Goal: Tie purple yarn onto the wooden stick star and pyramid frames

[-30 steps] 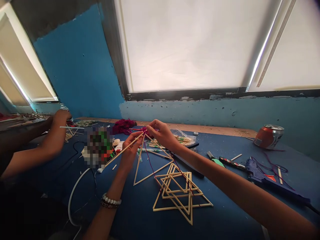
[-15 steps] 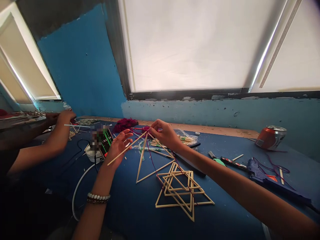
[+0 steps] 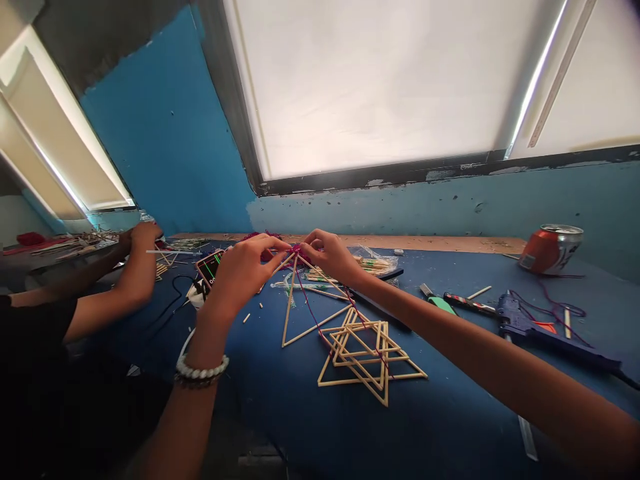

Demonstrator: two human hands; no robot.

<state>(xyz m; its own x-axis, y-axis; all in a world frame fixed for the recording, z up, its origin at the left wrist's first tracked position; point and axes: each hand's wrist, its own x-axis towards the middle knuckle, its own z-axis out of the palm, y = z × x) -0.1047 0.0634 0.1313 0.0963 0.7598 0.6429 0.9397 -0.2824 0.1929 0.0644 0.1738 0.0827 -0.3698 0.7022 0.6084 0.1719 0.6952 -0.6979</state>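
Your right hand [image 3: 327, 257] is beyond the wooden star [image 3: 367, 362] and a little to its left, thumb and fingers closed in a pinch on the top of the stick frame [image 3: 290, 300]. Your left hand [image 3: 245, 270] is farther left of the star, fingers bent and only slightly parted, their tips at that same top corner; you have the contact partly hidden, so I cannot tell whether they grip the stick and yarn there or merely touch them.

The stick frame stands up behind and left of the star, its lower right corner near the star's top point. A purple strand [image 3: 306, 301] runs from your fingertips down to the star, which lies flat on the blue table [image 3: 460, 413].

Beyond the star you have a clear bag of sticks [image 3: 373, 265]. Right of the star are a green-handled tool [image 3: 440, 305], then a blue glue gun [image 3: 550, 337], with a drink can [image 3: 550, 250] behind it. Well to the star's left are a phone [image 3: 209, 268] and, past it, another person's hand [image 3: 146, 230].
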